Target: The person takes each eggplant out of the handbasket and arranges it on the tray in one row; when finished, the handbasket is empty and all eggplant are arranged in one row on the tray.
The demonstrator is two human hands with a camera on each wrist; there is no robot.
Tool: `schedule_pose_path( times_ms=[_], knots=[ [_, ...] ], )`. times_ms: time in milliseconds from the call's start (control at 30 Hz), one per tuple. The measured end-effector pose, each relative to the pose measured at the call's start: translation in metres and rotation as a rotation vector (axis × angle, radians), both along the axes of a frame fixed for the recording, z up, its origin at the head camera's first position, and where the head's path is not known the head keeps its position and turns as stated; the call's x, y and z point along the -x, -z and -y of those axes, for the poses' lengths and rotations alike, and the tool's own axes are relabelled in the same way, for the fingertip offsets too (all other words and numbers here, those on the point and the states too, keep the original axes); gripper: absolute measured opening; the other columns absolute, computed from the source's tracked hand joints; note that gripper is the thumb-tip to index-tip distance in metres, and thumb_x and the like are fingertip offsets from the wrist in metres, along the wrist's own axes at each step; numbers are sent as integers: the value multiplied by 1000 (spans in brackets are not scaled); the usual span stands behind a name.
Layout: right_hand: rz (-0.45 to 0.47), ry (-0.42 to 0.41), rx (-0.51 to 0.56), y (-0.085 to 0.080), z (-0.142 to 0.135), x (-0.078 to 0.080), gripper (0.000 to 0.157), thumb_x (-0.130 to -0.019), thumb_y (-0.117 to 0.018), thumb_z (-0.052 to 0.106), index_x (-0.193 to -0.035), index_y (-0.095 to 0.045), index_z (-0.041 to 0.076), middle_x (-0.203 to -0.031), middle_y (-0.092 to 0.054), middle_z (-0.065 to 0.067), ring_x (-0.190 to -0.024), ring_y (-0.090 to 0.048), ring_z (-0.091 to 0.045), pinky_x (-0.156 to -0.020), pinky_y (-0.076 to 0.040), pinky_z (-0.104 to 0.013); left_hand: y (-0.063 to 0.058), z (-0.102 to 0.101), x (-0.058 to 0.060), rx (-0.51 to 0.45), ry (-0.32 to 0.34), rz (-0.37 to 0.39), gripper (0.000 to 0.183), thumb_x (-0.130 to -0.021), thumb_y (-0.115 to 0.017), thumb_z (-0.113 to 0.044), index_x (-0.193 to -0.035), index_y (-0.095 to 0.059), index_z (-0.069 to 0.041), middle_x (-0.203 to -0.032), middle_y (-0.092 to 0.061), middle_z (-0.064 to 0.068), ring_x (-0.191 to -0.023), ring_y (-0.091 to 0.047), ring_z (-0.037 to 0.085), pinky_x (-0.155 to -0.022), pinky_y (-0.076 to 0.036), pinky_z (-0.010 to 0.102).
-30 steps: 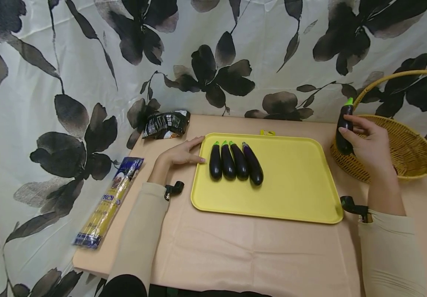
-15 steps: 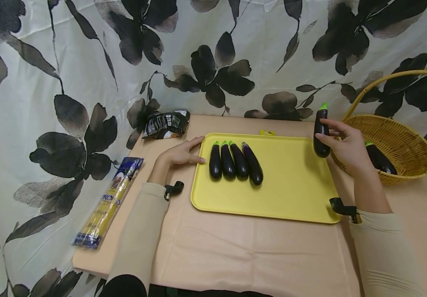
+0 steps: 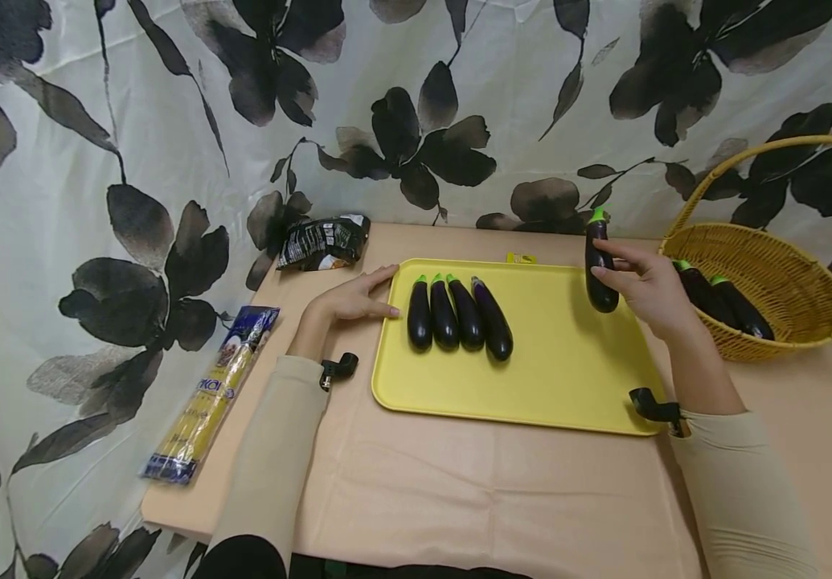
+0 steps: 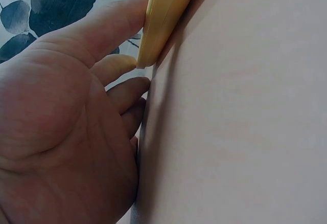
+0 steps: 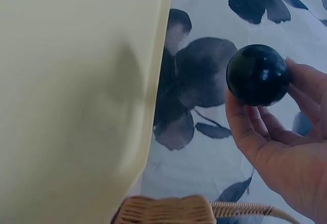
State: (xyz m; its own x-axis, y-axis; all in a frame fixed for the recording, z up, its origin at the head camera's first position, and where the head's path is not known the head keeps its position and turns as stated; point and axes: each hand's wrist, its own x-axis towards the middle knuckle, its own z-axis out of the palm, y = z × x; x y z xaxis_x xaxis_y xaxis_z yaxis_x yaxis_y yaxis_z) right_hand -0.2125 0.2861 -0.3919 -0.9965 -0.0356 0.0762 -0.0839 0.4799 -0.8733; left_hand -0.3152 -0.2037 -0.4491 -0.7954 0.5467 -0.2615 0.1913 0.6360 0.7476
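My right hand (image 3: 653, 291) holds a dark purple eggplant (image 3: 598, 272) with a green tip, upright above the right end of a yellow tray (image 3: 531, 386). In the right wrist view the rounded end of the eggplant (image 5: 258, 75) faces the camera, gripped between thumb and fingers. On the tray's left side lie several eggplants (image 3: 445, 318) in a row, green or purple tips pointing away. My left hand (image 3: 346, 304) rests at the tray's left rim. Its thumb touches the edge of the tray (image 4: 163, 24) in the left wrist view, the fingers loosely extended beside and below.
A wicker basket (image 3: 813, 277) with a tall handle stands right of the tray, two eggplants (image 3: 741, 310) visible in it. A black packet (image 3: 325, 243) lies at the back left, a pack of spaghetti (image 3: 215, 394) along the left edge. A small yellow packet (image 3: 521, 259) lies behind the tray.
My right hand has carried the eggplant leftward from beside the basket to above the tray's right end, uncovering eggplants in the basket. My left hand has stayed at the rim.
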Motion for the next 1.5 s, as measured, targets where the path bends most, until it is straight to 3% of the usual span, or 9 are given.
schedule_pose_path(
  times_ms=[167,400,567,733,900,1233,1367,1500],
  knots=[
    [14,-49,-39,2,13,3,54,-105,-63,32,-156,-51,21,-151,-51,-18,-132,-50,-29,-75,-53,-9,2,1,0,-13,-11,12,105,-87,-84,-45,-168,-20,-28,-176,-15,-4,-163,-5,20,-133,-7,46],
    [82,-117,-59,2,28,7,61,-100,-72,22,-157,-50,20,-153,-48,-23,-138,-49,-39,-75,-51,-11,0,1,0,0,-2,3,106,-87,-84,-45,-168,-20,-26,-176,-15,-3,-163,-5,22,-133,-6,47],
    [78,-167,-100,2,36,11,59,-100,-72,22,-155,-52,19,-158,-46,-17,-138,-51,-39,-77,-52,-14,-2,1,-1,-2,-1,4,107,-86,-84,-46,-168,-19,-26,-176,-15,-3,-163,-5,22,-133,-5,47],
    [76,-210,-170,-2,44,14,58,-100,-72,28,-154,-53,19,-160,-46,-15,-136,-53,-40,-88,-55,-30,0,1,-1,0,-5,2,107,-86,-84,-47,-168,-20,-27,-176,-15,-4,-163,-5,21,-133,-6,46],
    [96,-251,-166,-4,52,16,57,-101,-71,26,-154,-52,16,-160,-46,-17,-136,-53,-43,-96,-56,-47,2,1,-1,-11,-5,-3,107,-85,-85,-46,-168,-21,-27,-176,-16,-3,-163,-6,21,-133,-6,45],
    [148,-354,-191,11,62,16,60,-102,-70,21,-156,-48,9,-161,-44,-20,-127,-62,-40,-87,-57,-33,4,1,1,-39,-1,4,105,-87,-86,-37,-168,-21,-24,-176,-14,-1,-163,-4,22,-133,-4,45],
    [150,-404,-241,18,65,17,56,-102,-70,21,-153,-53,8,-157,-49,-19,-106,-65,-30,-76,-50,-28,3,-1,1,-34,-7,18,104,-89,-84,-31,-169,-17,-20,-176,-11,2,-163,-1,24,-133,-1,46],
    [145,-414,-255,21,69,17,51,-101,-70,20,-149,-58,7,-149,-57,-19,-91,-58,-24,-69,-46,-27,-5,-5,-4,-31,-10,37,103,-91,-83,-26,-169,-16,-15,-176,-10,6,-163,0,26,-133,0,47]
  ],
)
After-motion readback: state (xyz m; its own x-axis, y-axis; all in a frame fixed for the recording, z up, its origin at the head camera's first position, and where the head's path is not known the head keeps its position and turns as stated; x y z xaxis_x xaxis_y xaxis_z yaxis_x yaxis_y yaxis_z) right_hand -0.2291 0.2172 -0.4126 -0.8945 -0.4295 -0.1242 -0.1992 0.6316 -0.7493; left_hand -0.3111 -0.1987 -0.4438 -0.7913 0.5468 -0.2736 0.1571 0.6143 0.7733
